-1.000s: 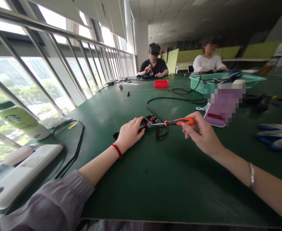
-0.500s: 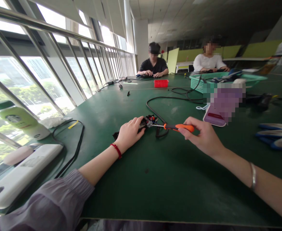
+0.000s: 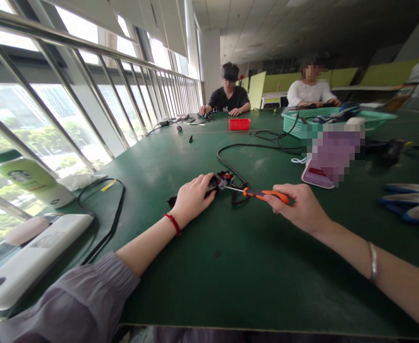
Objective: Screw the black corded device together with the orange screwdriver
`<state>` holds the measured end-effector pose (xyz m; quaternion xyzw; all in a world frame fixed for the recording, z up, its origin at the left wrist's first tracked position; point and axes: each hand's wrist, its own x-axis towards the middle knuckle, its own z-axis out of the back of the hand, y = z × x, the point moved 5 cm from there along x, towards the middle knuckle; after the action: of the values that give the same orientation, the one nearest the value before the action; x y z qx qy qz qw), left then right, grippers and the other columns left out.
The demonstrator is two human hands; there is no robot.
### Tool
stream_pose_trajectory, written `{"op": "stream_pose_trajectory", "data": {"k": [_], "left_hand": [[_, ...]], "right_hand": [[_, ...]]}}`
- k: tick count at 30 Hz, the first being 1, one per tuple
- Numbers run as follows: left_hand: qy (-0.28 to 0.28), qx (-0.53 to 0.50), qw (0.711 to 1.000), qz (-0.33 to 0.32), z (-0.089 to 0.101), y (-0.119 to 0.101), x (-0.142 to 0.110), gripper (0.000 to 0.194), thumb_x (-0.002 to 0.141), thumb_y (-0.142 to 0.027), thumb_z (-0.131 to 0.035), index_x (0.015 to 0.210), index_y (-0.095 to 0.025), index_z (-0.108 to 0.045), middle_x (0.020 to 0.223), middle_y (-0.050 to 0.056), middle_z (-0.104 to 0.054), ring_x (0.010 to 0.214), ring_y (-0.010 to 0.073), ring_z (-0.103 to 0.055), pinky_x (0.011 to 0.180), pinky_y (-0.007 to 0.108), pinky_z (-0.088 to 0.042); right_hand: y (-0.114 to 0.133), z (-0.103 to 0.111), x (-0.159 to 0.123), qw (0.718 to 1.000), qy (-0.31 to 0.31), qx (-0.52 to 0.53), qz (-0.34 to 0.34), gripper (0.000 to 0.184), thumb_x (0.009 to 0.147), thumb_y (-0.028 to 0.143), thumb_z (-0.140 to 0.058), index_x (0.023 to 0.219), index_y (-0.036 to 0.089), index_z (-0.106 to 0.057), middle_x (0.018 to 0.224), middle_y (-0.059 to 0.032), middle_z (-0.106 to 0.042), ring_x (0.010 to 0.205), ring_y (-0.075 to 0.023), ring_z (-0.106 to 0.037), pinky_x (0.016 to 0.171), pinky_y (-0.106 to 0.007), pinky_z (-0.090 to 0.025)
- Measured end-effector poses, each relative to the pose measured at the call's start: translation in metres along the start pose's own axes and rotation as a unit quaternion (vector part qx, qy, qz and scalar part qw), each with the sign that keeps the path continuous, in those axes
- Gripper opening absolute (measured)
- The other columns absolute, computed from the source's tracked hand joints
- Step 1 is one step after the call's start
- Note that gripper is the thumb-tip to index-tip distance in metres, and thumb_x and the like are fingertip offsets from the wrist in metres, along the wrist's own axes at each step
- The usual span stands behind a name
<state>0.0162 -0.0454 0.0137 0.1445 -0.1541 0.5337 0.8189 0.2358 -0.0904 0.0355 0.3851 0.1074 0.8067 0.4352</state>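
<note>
My left hand (image 3: 194, 196) is closed over a black device with exposed wiring (image 3: 225, 179), holding it against the green table. Small red and blue wires and grey parts show at the device's open end, and a black cable runs from there. The device's middle is covered by my fingers. In my right hand (image 3: 298, 207) is a screwdriver (image 3: 262, 194) with an orange and black handle, gripped near the handle's end. Its thin metal shaft points left, and the tip reaches the wiring end; the exact contact spot is too small to tell.
A black cable (image 3: 227, 145) curves behind the device towards a green basket (image 3: 295, 125). A purple phone (image 3: 320, 174) and blue-and-white gloves (image 3: 411, 202) lie to the right. On the left are a bottle (image 3: 34, 181) and a white power bank (image 3: 41, 257). Two people sit beyond a red tray (image 3: 240, 124).
My right hand and the screwdriver handle have dropped slightly, so the shaft tilts more. My left hand stays on the device. Across the table, a person's hand has moved outward to the left.
</note>
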Motion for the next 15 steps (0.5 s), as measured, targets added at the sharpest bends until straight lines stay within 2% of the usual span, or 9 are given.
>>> {"op": "stream_pose_trajectory", "data": {"k": [2,4,6,9,12,15], "left_hand": [[0.0,0.0,1.0,0.001,-0.0001,0.0003,-0.0001,0.044,0.087,-0.032,-0.046,0.128,-0.019,-0.04,0.114,0.007,-0.06,0.1,0.0204,-0.059,0.077,0.028,-0.048],[0.0,0.002,1.0,-0.001,0.0,0.0,-0.0003,0.043,0.087,-0.032,-0.046,0.128,-0.019,-0.04,0.114,0.007,-0.06,0.1,0.0203,-0.059,0.076,0.028,-0.047],[-0.002,0.003,1.0,-0.005,0.0004,-0.0007,-0.0006,0.043,0.087,-0.032,-0.046,0.128,-0.019,-0.04,0.114,0.006,-0.06,0.1,0.0203,-0.059,0.076,0.028,-0.047],[-0.005,0.003,1.0,-0.012,0.0014,-0.0021,-0.0011,0.043,0.087,-0.031,-0.047,0.128,-0.019,-0.041,0.113,0.006,-0.06,0.1,0.0205,-0.059,0.076,0.028,-0.047],[-0.004,0.003,1.0,-0.014,0.0019,-0.0026,-0.0014,0.043,0.086,-0.031,-0.047,0.127,-0.019,-0.041,0.111,0.006,-0.06,0.099,0.0208,-0.059,0.075,0.029,-0.048],[-0.003,0.001,1.0,-0.013,0.0019,-0.0025,-0.0013,0.043,0.087,-0.031,-0.047,0.127,-0.019,-0.041,0.112,0.006,-0.06,0.099,0.0209,-0.059,0.075,0.029,-0.048]], "right_hand": [[0.0006,0.0007,-0.0002,1.0,-0.014,0.013,0.002,0.033,0.083,0.039,-0.051,0.057,0.021,-0.041,0.05,0.0028,-0.045,0.047,-0.0105,-0.043,0.048,-0.026,-0.034],[0.0005,0.0036,-0.0004,0.998,-0.047,0.051,0.002,0.02,0.081,0.034,-0.056,0.071,0.022,-0.044,0.058,0.0027,-0.051,0.052,-0.0116,-0.049,0.052,-0.025,-0.039],[-0.0004,0.0062,-0.0006,0.994,-0.07,0.079,0.0,0.016,0.079,0.03,-0.058,0.081,0.023,-0.044,0.065,0.0025,-0.054,0.057,-0.0126,-0.053,0.056,-0.026,-0.043],[-0.0005,0.0056,-0.0005,0.997,-0.053,0.052,0.004,0.019,0.081,0.033,-0.056,0.07,0.022,-0.044,0.057,0.0029,-0.051,0.051,-0.0115,-0.049,0.052,-0.026,-0.039],[0.0013,0.0019,-0.0007,1.0,-0.012,0.006,0.014,0.036,0.083,0.037,-0.052,0.052,0.021,-0.04,0.046,0.003,-0.041,0.044,-0.01,-0.04,0.048,-0.026,-0.032],[0.0028,0.0036,-0.0009,0.999,-0.037,0.032,0.015,0.025,0.082,0.034,-0.054,0.063,0.021,-0.044,0.052,0.0033,-0.045,0.047,-0.0105,-0.043,0.049,-0.026,-0.034]]}}
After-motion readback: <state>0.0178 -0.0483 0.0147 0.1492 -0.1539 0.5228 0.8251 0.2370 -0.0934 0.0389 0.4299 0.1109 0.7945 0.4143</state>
